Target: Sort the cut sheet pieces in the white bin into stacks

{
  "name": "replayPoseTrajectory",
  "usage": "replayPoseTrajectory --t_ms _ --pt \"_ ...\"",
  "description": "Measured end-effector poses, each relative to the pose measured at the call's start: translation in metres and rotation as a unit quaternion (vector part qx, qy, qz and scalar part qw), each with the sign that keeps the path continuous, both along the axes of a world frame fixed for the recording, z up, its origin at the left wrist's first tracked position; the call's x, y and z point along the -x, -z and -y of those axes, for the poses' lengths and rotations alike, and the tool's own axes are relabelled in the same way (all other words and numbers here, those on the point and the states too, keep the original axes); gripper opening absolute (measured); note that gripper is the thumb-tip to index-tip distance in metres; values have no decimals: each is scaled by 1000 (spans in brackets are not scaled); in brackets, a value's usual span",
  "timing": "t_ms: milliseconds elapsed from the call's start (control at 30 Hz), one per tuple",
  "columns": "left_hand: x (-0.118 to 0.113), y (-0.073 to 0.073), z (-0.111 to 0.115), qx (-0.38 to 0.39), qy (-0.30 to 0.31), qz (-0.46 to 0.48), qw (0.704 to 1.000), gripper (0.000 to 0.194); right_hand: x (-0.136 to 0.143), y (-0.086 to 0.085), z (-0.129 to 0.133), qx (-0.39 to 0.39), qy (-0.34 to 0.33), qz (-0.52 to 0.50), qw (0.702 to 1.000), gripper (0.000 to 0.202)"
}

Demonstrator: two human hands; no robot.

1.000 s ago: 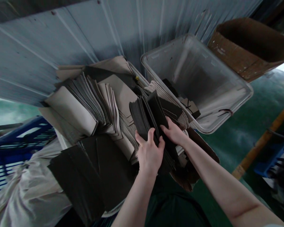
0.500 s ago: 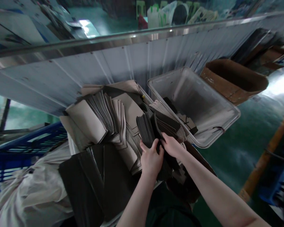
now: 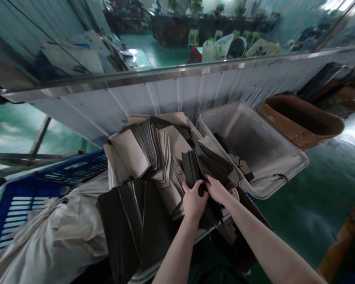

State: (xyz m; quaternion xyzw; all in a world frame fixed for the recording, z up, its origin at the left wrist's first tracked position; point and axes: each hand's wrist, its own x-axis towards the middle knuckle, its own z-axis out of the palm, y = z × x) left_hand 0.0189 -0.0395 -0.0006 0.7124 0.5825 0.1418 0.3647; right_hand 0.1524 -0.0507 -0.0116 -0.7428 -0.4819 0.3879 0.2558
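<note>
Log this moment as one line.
left hand: gripping dark sheets; right hand: at their right side; nearby: pale bin, cardboard box

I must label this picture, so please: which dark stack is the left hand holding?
The narrow upright stack, gripped by the left hand; the wide stack and fanned stack lie further left, another stack leans right.
</note>
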Motion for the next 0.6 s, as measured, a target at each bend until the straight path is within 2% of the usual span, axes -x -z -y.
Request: replayPoseTrajectory --t_ms 100,200,333,433,600 --pt "14 -1 -2 -2 -30 34 999 34 9 -1 -3 -16 -14 7 1000 37" --pt "31 6 -2 2 -50 73 996 32 6 5 -6 -30 -17 2 999 39" --pt "59 24 -2 41 -88 156 983 30 -23 11 -17 -22 30 -85 996 41" --pt "77 37 -4 55 -112 184 975 29 -51 14 -31 -10 70 -139 988 44" --pt "89 42 -7 61 -109 228 965 29 -82 22 -51 2 91 -6 996 40"
